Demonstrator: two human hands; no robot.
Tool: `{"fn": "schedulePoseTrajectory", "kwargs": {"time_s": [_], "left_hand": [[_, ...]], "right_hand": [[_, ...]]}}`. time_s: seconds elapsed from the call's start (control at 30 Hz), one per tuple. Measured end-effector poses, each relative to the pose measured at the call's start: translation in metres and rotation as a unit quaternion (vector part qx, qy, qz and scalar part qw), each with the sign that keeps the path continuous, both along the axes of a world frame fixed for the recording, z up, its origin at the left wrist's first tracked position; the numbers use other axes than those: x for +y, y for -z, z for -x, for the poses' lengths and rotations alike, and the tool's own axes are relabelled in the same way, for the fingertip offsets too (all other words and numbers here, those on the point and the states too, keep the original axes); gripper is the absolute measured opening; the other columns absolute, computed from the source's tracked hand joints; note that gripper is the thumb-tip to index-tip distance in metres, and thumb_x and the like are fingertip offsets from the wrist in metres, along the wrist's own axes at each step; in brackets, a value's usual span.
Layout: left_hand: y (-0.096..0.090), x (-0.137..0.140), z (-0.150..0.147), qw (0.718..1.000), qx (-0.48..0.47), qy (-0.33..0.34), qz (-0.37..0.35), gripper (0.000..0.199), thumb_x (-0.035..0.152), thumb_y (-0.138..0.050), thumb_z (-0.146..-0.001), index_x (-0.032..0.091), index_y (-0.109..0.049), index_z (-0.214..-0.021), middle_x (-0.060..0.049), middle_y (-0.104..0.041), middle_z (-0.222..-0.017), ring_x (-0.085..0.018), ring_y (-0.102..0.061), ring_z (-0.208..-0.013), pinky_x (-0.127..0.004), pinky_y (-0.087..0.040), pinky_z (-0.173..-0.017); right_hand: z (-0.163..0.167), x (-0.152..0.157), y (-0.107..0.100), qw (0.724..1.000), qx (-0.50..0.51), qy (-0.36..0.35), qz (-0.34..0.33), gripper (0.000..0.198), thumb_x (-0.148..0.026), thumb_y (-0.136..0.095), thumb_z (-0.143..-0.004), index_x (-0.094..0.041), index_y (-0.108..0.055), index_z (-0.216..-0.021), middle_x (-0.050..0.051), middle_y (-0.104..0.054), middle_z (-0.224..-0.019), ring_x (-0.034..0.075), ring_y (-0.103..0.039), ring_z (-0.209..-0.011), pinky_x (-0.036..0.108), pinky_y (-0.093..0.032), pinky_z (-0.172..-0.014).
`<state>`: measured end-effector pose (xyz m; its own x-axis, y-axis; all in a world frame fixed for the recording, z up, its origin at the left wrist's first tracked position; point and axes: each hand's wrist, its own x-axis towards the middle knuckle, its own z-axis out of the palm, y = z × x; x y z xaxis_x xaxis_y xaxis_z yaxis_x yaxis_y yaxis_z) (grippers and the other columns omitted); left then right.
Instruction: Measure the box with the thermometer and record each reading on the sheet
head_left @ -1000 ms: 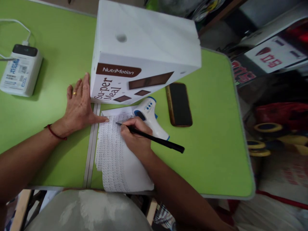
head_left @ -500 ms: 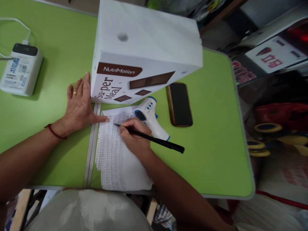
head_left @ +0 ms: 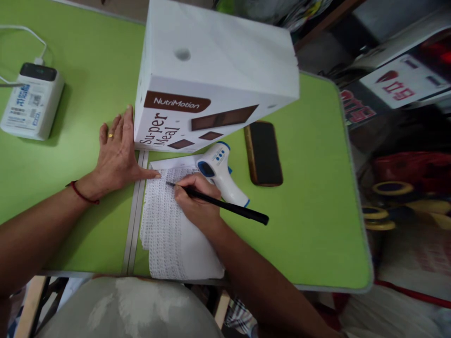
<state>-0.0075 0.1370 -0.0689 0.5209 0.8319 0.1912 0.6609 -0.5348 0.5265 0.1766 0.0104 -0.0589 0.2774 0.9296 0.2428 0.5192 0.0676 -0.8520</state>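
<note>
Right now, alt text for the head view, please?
The right hand holds a pen over densely marked paper; the left hand lies palm-down, thumb at the paper's edge. A box, thermometer and phone sit nearby on a table.

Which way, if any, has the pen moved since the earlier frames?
Yes. The pen has shifted slightly left in view, its tip nearer the grey table seam.

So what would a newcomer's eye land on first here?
Probably the big white NutriMotion box, standing on the bright green table at the top middle of the view. Below it, the right hand holds a black pen over paper densely covered in small writing. To the left, the left hand lies spread on the table, its thumb at the paper's edge.
</note>
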Motion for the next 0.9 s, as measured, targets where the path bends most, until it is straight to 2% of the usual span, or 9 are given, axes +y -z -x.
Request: {"fn": "schedulePoseTrajectory", "kwargs": {"time_s": [0.47,0.73,0.9], "left_hand": [[-0.0036,-0.0010,-0.0014,1.000,-0.008,-0.007,0.016,0.143,0.097,-0.068,-0.042,0.023,-0.024,-0.156,-0.020,-0.037,-0.159,-0.048,-0.024,-0.151,-0.066,-0.009,-0.123],[-0.0055,-0.0010,-0.0017,1.000,-0.001,-0.007,0.018,0.144,0.097,-0.068,-0.042,0.021,-0.024,-0.156,-0.022,-0.036,-0.159,-0.050,-0.023,-0.150,-0.068,-0.009,-0.122],[-0.0046,-0.0008,-0.0018,1.000,0.002,-0.009,0.015,0.144,0.097,-0.068,-0.041,0.021,-0.025,-0.155,-0.022,-0.036,-0.159,-0.050,-0.024,-0.150,-0.068,-0.010,-0.122]], "right_hand": [[-0.0004,0.0000,-0.0004,1.000,0.006,0.012,0.015,0.009,-0.020,-0.057,-0.070,-0.024,-0.053,-0.063,-0.007,-0.056,-0.053,0.010,-0.050,-0.048,0.026,-0.045,-0.049],[0.0000,0.0011,-0.0010,1.000,0.003,0.021,-0.009,0.009,-0.019,-0.056,-0.069,-0.024,-0.052,-0.063,-0.007,-0.055,-0.053,0.011,-0.050,-0.048,0.025,-0.044,-0.048],[-0.0009,0.0007,-0.0018,1.000,-0.004,0.017,-0.001,0.009,-0.019,-0.056,-0.069,-0.025,-0.052,-0.063,-0.007,-0.054,-0.051,0.010,-0.048,-0.047,0.025,-0.043,-0.047]]}}
